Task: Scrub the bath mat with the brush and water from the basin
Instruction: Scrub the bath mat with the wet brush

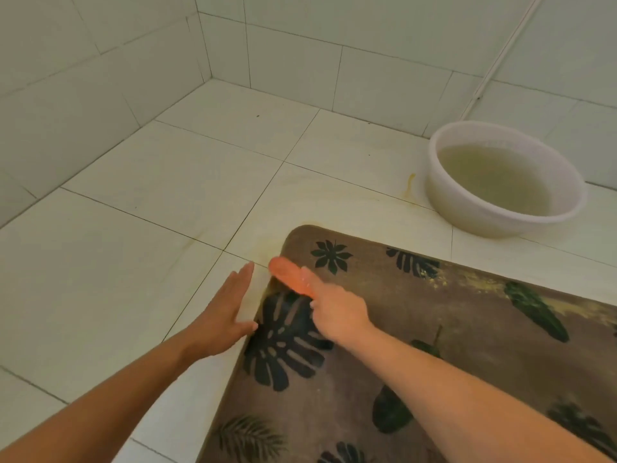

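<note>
A brown bath mat (417, 329) printed with dark leaves lies on the white tiled floor, filling the lower right. My right hand (337, 310) grips an orange brush (287, 274), its index finger stretched along the back, and the brush sits on the mat's far left corner. My left hand (227, 312) lies flat with straight fingers on the tile, just left of the mat's edge, thumb touching that edge. A white basin (447, 192) of cloudy water stands on the floor beyond the mat at the right.
Tiled walls (100, 78) meet in a corner at the back left. A thin white pipe (500, 51) runs down the right wall behind the basin. Yellowish stains (409, 185) mark the tile near the basin and the mat's corner.
</note>
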